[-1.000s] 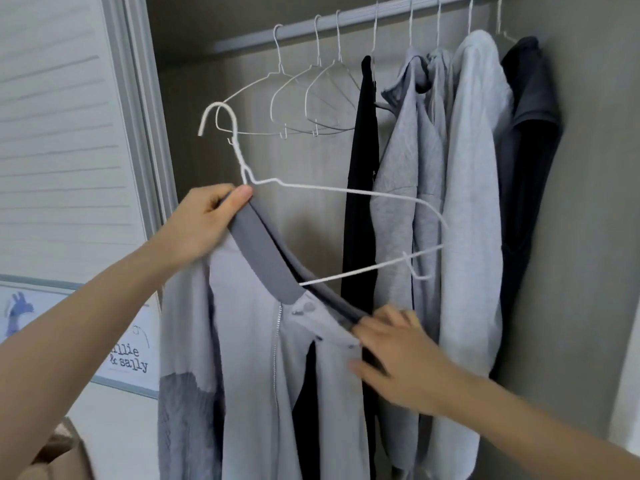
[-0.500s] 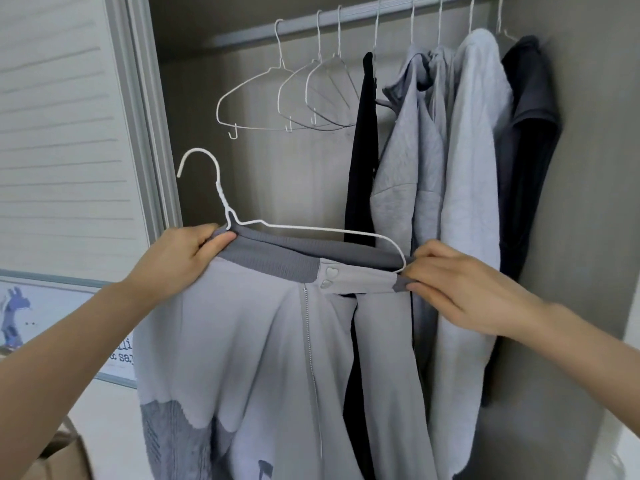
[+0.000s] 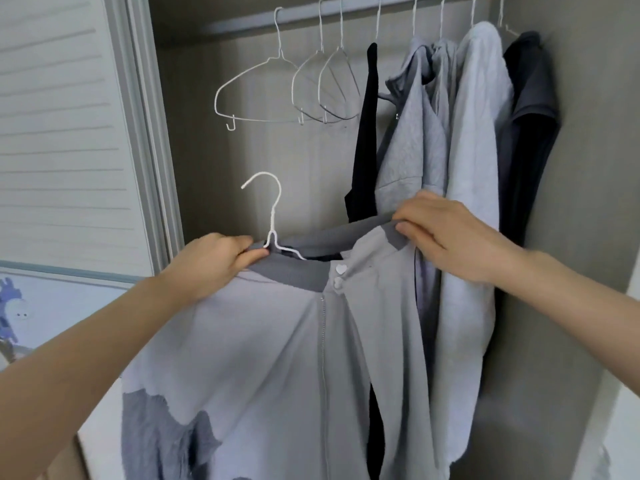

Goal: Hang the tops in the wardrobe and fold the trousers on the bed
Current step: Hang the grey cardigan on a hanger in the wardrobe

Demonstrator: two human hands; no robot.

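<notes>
Zip-up grey top (image 3: 277, 341) held on a white wire hanger (image 3: 273, 230) below the wardrobe rail (image 3: 346, 12).
Left hand (image 3: 214, 265) and right hand (image 3: 446, 233) each pinch its dark collar.

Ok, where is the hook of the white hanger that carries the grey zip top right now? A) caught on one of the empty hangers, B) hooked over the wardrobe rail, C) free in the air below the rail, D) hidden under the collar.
C: the white hanger has its hook in open air well under the rail, while the left hand and right hand hold the grey zip top at the collar.
</notes>
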